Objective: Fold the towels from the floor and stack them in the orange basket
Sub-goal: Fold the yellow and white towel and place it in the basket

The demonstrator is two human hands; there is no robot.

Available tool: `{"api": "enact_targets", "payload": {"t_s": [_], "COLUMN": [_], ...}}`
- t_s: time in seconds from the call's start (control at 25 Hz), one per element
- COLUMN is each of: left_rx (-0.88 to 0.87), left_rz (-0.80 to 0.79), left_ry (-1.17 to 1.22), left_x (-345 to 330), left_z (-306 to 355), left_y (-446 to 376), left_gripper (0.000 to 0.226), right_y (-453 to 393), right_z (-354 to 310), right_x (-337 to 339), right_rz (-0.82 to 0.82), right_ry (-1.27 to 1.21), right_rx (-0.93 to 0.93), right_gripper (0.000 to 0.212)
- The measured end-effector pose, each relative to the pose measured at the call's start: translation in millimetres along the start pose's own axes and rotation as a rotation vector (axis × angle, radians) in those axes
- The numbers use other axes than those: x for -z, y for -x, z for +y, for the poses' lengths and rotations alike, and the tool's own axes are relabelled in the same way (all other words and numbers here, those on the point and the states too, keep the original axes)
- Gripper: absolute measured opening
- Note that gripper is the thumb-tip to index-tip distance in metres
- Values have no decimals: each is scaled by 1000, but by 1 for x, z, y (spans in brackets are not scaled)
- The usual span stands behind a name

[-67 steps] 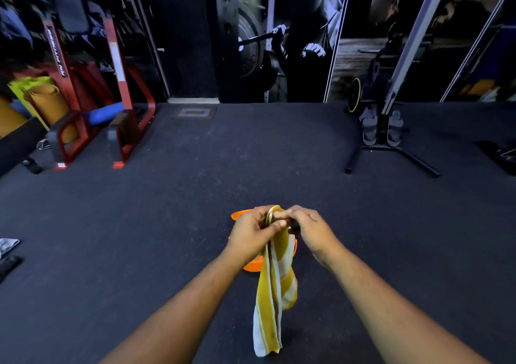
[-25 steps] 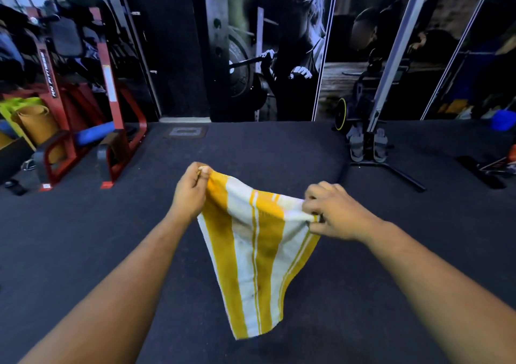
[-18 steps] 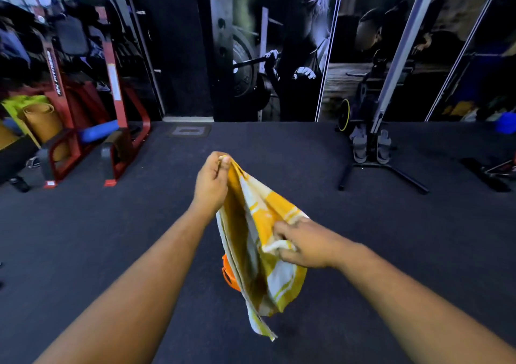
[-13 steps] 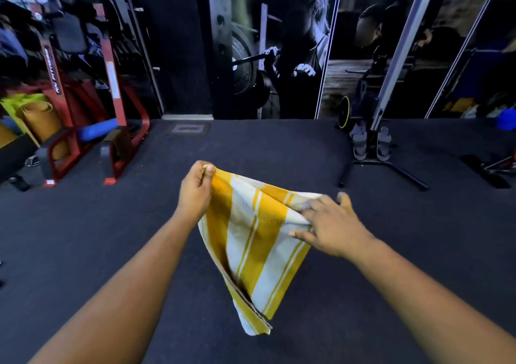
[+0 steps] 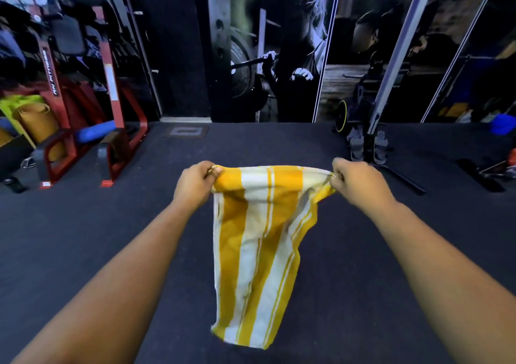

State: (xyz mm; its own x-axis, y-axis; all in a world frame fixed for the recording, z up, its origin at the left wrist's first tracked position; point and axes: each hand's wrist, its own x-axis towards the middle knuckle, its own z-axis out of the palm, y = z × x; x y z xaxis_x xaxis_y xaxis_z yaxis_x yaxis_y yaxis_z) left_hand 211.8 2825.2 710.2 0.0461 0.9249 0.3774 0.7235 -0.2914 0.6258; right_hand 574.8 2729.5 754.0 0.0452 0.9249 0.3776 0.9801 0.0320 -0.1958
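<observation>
Standing at the far left edge of the dark floor (image 5: 83,238) is a red rack (image 5: 111,106) with rolled mats (image 5: 36,120) beside it. The left hand (image 5: 194,185) pinches the towel's left top corner. The yellow-and-white striped towel (image 5: 259,252) hangs stretched in the air between both hands, above the floor's middle. The right hand (image 5: 354,182) grips its right top corner, fingers curled on the cloth. A machine stand (image 5: 368,143) sits behind, towards the right.
</observation>
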Motion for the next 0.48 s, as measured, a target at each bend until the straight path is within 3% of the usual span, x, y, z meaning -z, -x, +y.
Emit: {"api": "enact_targets", "payload": {"t_s": [0.16, 0.32, 0.48], "left_rx": [24, 99, 104], "left_rz": [49, 34, 6], "left_ry": [85, 340, 387], "left_x": [8, 4, 5], "left_z": [13, 13, 11], "left_y": [-11, -13, -11], "left_gripper": [22, 24, 23], "right_y": [-11, -25, -21], "right_z": [-3, 2, 4], "right_x": [-5, -7, -5], "right_rz": [124, 73, 39], "right_ry": [-268, -647, -1003], "right_rx": [-62, -283, -430], "right_gripper": [20, 15, 9]}}
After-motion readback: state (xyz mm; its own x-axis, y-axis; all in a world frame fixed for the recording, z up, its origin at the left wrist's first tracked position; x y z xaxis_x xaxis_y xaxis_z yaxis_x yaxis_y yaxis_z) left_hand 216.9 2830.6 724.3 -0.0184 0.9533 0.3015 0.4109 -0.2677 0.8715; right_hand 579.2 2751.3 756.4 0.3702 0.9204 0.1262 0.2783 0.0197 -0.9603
